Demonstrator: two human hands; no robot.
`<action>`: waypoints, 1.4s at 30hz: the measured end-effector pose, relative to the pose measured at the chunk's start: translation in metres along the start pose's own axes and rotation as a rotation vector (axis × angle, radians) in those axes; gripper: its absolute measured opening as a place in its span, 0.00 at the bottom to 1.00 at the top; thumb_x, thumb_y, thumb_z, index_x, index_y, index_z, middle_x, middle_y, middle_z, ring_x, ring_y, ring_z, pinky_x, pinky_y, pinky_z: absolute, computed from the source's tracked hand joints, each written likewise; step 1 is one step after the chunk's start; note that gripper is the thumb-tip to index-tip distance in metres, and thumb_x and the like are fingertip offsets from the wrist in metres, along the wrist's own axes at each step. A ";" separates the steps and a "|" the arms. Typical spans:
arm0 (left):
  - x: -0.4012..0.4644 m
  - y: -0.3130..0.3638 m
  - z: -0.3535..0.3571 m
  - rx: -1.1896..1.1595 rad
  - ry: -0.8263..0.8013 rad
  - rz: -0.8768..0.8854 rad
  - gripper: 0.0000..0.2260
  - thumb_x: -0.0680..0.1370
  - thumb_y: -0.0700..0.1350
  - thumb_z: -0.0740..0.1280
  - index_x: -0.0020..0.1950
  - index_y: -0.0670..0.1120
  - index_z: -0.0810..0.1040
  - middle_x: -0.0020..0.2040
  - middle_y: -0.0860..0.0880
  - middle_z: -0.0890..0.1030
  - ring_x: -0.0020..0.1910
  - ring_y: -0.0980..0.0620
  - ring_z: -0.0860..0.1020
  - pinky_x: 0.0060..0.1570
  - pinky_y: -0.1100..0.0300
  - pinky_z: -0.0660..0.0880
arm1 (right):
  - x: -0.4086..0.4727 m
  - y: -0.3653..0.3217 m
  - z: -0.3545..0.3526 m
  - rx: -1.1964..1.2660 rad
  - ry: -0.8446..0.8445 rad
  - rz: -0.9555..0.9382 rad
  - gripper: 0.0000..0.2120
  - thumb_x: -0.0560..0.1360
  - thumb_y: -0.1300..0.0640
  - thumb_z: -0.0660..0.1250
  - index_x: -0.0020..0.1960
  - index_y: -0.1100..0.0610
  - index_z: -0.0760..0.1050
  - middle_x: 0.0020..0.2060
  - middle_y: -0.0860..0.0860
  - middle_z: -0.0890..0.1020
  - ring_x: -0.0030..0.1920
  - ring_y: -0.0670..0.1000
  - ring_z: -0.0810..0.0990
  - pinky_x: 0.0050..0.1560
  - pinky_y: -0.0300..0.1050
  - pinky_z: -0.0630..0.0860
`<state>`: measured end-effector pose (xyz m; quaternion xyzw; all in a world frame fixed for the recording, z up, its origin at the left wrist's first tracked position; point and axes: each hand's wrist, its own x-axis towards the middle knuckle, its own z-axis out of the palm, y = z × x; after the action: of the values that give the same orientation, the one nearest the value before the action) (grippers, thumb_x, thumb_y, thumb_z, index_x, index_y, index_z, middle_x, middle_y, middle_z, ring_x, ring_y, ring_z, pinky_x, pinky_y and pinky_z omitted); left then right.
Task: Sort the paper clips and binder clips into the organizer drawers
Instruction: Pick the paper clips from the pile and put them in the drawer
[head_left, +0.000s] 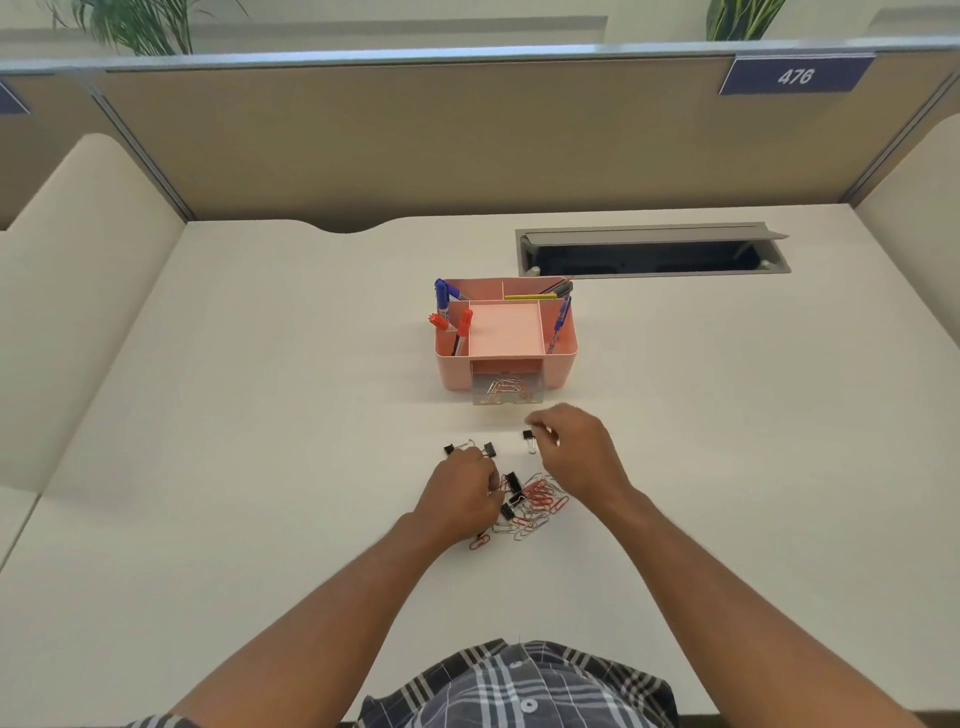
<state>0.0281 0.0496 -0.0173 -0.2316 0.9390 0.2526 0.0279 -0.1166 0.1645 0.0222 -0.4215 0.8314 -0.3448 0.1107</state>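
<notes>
The pile of clips (530, 503) lies on the desk (260, 441) just in front of you, between your two hands: red and silver paper clips all tangled up, with a few black binder clips mixed in. Two more black binder clips (467, 449) sit just past your left hand (460, 493), and one small binder clip (529, 439) sits beside your right hand (576, 454). You look to be in the middle of sorting, picking the black ones out of the pile. Your left hand is curled down at the edge of the pile, but you cannot tell from here if its fingers are pinching a clip. Your right-hand fingers are bent and reach toward the small binder clip; whether they pinch it cannot be told either. Beyond the pile stands the pink organizer (506, 338), with its clear drawer (506, 391) pulled out and some paper clips already inside. Next, I think, you need to get a firm pinch on one clip and carry it to the right drawer. Only one open drawer shows, so you may need to open another for the binder clips. Pens stand in the organizer's top pockets.
</notes>
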 end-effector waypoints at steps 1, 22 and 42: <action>-0.001 0.000 0.000 -0.005 0.005 0.007 0.05 0.75 0.48 0.66 0.43 0.47 0.77 0.45 0.50 0.76 0.49 0.49 0.73 0.49 0.55 0.73 | -0.008 0.005 0.003 -0.003 -0.037 0.038 0.10 0.77 0.61 0.64 0.54 0.55 0.82 0.46 0.50 0.84 0.47 0.50 0.80 0.51 0.47 0.77; -0.006 0.005 0.006 -0.029 0.107 -0.060 0.04 0.74 0.43 0.65 0.44 0.43 0.78 0.45 0.46 0.78 0.48 0.46 0.75 0.46 0.55 0.72 | -0.022 0.009 0.039 -0.188 -0.184 0.106 0.09 0.76 0.55 0.64 0.53 0.58 0.77 0.49 0.54 0.77 0.53 0.54 0.74 0.51 0.46 0.73; -0.002 0.011 0.007 -0.023 0.068 -0.138 0.07 0.76 0.43 0.63 0.41 0.43 0.79 0.44 0.46 0.79 0.47 0.47 0.75 0.45 0.51 0.75 | -0.022 0.007 0.041 -0.349 -0.296 -0.047 0.17 0.70 0.69 0.63 0.53 0.54 0.81 0.46 0.52 0.74 0.50 0.55 0.70 0.36 0.47 0.71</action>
<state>0.0245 0.0617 -0.0180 -0.3045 0.9182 0.2530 0.0104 -0.0886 0.1649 -0.0150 -0.4996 0.8430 -0.1329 0.1487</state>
